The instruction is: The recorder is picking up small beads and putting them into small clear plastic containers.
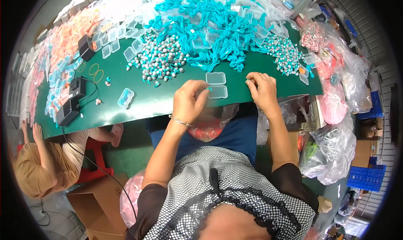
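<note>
My left hand [189, 100] is closed in a pinch on a small teal piece [209, 89] over the left edge of an open clear plastic case [218, 92]. The case lies flat near the table's front edge, its lid [215, 78] hinged back on the far side. To the right of the case, my right hand [263, 89] has thumb and forefinger pressed together; something tiny shows at the tips, too small to name. Beyond the hands lie a pile of small grey-and-teal plug-shaped pieces [161, 57], a heap of bundled teal cords [222, 34] and another pile of grey-and-teal pieces [283, 53].
A filled clear case [126, 98] stands left on the green table [155, 95], near black boxes [69, 112] with a cable and rubber bands [98, 76]. Peach-coloured pieces [82, 26] cover the far left. Bulging plastic bags [333, 105] crowd the right edge. Another person [48, 166] sits at left.
</note>
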`<action>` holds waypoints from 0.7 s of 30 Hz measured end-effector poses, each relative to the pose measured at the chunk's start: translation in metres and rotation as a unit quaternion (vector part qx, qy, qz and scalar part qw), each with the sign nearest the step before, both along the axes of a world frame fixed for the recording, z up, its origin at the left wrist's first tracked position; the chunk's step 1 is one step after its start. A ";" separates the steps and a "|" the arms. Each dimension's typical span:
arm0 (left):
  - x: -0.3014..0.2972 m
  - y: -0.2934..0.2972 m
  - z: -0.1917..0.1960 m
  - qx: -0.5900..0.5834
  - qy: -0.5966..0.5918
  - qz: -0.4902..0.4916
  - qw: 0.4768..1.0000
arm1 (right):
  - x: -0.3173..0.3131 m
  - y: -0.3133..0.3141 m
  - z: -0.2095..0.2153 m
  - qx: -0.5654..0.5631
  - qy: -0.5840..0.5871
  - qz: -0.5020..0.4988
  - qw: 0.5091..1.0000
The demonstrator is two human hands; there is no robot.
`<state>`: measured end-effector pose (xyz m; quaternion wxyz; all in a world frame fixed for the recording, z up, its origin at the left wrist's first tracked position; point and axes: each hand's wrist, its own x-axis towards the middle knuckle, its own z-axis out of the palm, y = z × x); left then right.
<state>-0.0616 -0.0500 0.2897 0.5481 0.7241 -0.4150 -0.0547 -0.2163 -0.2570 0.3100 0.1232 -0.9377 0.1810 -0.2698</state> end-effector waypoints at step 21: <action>-0.016 -0.001 -0.004 0.051 -0.168 -0.006 0.984 | 0.043 0.035 -0.004 0.046 -0.058 0.126 0.989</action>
